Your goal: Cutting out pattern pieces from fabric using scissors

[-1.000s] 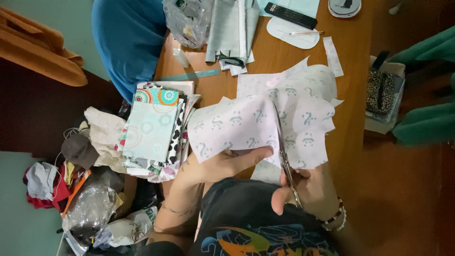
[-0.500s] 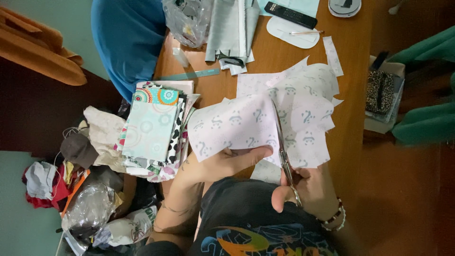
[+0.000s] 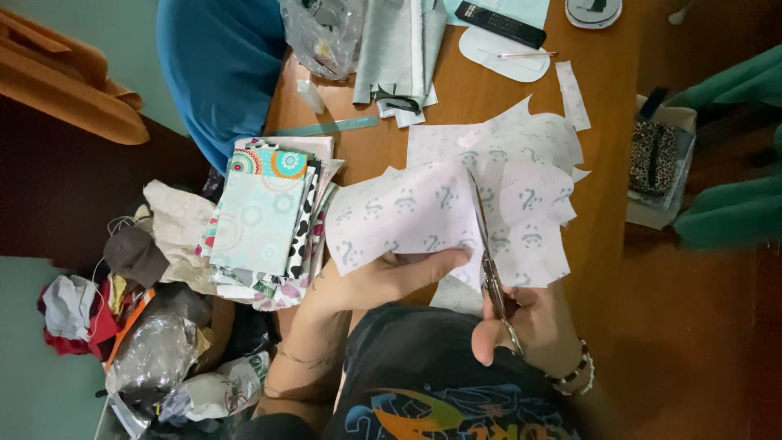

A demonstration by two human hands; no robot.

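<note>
My left hand [image 3: 383,281] pinches the near edge of a pale printed fabric piece [image 3: 407,216] with small grey motifs. My right hand [image 3: 529,326] grips a pair of scissors [image 3: 482,244]. The blades point away from me and run through the fabric between its left part and its right part [image 3: 529,204]. The cloth lies over a brown wooden table [image 3: 603,163].
A stack of patterned fabric squares [image 3: 265,216] sits left of my left hand. A teal ruler [image 3: 326,126], grey cloth [image 3: 399,49], a plastic bag [image 3: 322,33], a black remote [image 3: 498,23] and a white cut shape [image 3: 497,53] lie farther off. Scraps and bags [image 3: 155,326] pile at left.
The scissors have stayed in the cut while the fabric shifts slightly. Both hands hold much the same places.
</note>
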